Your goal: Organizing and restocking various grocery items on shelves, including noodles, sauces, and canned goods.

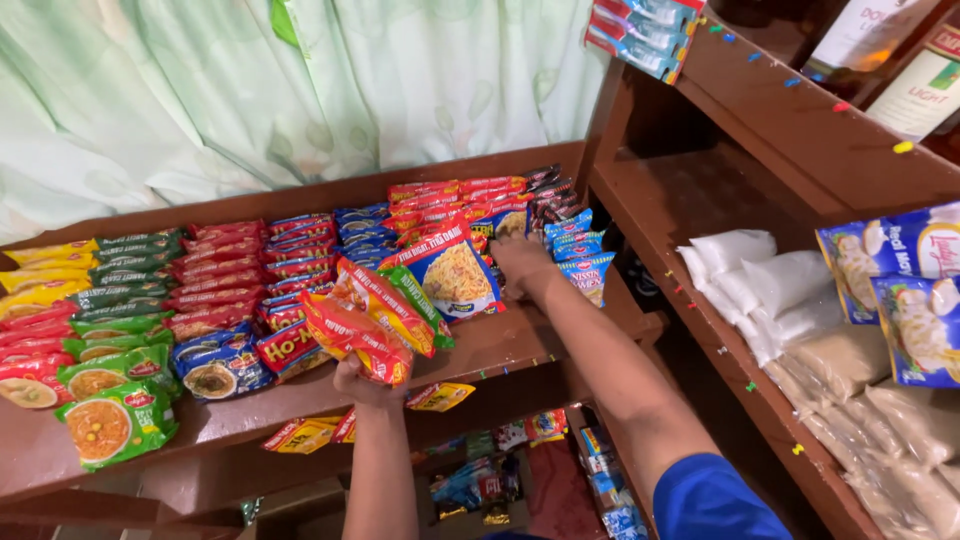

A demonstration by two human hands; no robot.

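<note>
Left hand (362,382): clenched around a fanned bunch of red, orange and green noodle packets (375,312), held just above the front edge of the wooden shelf (500,345). Right hand (520,268): reaching farther in, fingers pressed on the upright blue noodle packet (452,277) beside small blue packets (580,255); grip not discernible. Behind: rows of packets (210,275) laid flat. Right: clear bags of white granules (760,285). Rear: pale green curtain (300,90).
</note>
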